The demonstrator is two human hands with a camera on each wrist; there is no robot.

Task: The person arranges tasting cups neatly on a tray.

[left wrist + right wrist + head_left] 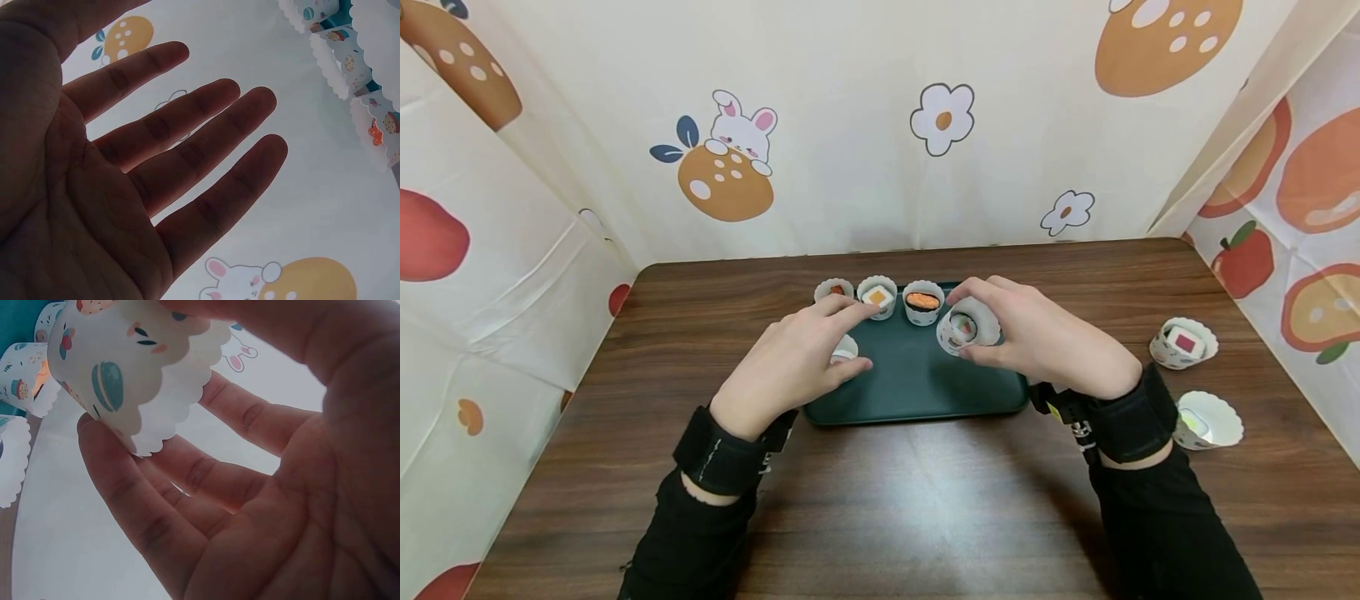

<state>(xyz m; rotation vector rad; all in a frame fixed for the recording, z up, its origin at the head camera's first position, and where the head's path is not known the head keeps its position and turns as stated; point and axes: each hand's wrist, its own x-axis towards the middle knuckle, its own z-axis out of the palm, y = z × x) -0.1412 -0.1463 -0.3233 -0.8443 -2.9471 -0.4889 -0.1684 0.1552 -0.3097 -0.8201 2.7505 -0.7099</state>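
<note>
My right hand grips a white scalloped paper baking cup between thumb and fingers, over the right part of a dark green tray. A round sushi roll piece shows inside that cup. In the right wrist view the printed cup lies against the fingertips. My left hand hovers over the tray's left side, its fingers extended and spread in the left wrist view. Partly hidden behind it is another paper cup. Along the tray's far edge stand cups with a salmon-topped piece and a white-and-yellow piece.
At the far left of that row a further cup holds a reddish piece. On the brown wooden table, right of the tray, stand a cup with a white-and-red piece and a tilted cup. Printed cloth hangs behind the table.
</note>
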